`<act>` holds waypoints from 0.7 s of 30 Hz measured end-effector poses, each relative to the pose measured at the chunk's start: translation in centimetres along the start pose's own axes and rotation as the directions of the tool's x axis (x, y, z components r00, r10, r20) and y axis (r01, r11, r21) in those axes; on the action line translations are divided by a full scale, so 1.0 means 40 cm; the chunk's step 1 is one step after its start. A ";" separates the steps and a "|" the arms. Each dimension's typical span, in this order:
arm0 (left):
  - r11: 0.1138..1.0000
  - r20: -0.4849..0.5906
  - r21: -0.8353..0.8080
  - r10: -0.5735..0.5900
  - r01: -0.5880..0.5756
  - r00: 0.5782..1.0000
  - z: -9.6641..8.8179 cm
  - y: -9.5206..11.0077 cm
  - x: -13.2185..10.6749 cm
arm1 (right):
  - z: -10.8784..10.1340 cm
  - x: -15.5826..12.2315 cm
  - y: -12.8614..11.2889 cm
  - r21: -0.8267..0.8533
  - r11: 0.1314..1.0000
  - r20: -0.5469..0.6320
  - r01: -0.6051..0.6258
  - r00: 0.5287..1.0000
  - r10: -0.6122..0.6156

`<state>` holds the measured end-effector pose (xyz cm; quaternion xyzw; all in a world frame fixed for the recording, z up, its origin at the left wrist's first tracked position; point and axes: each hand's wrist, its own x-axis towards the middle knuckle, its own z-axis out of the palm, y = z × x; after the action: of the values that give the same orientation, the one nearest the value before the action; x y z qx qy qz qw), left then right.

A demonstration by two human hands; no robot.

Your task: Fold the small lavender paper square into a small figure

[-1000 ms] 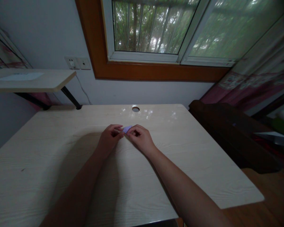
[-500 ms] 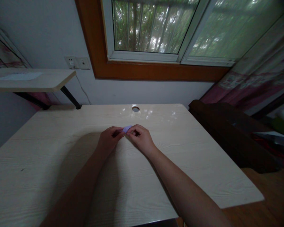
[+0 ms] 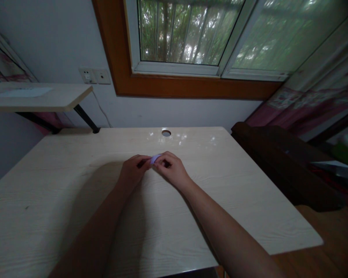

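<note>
A small piece of light purple paper (image 3: 154,158) is pinched between my two hands, above the middle of the pale wooden desk (image 3: 243,216). My left hand (image 3: 133,169) grips its left end with thumb and fingertips closed. On the other side, my right hand (image 3: 173,166) pinches the right end between thumb and index finger. The fingers cover most of the piece, so its full shape and folds cannot be made out.
A round cable hole (image 3: 166,133) lies near the desk's back edge. At the left a raised shelf (image 3: 75,98) on black legs holds a white sheet (image 3: 24,92). A dark wooden piece of furniture (image 3: 278,166) stands right of the desk. Ahead is a window (image 3: 188,69).
Both hands stay nearly in place. The purple piece has shifted slightly between the fingers and shows a somewhat different outline, and the right fingers have moved a little.
</note>
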<state>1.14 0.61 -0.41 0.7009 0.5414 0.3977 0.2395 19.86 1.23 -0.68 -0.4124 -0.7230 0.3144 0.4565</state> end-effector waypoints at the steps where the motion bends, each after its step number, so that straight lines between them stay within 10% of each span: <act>1: 1.000 -0.001 -0.009 0.002 -0.002 1.000 0.000 0.002 0.000 | -0.001 0.001 -0.001 0.005 1.000 0.002 0.012 1.000 -0.012; 21: 0.868 0.089 -0.466 -0.149 0.173 0.985 0.018 0.000 -0.002 | -0.004 0.001 0.004 -0.009 0.995 -0.006 0.100 0.995 -0.100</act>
<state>1.72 0.61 -0.82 0.5836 0.4785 0.4788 0.4486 20.03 1.36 -0.73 -0.3785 -0.7426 0.2868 0.4722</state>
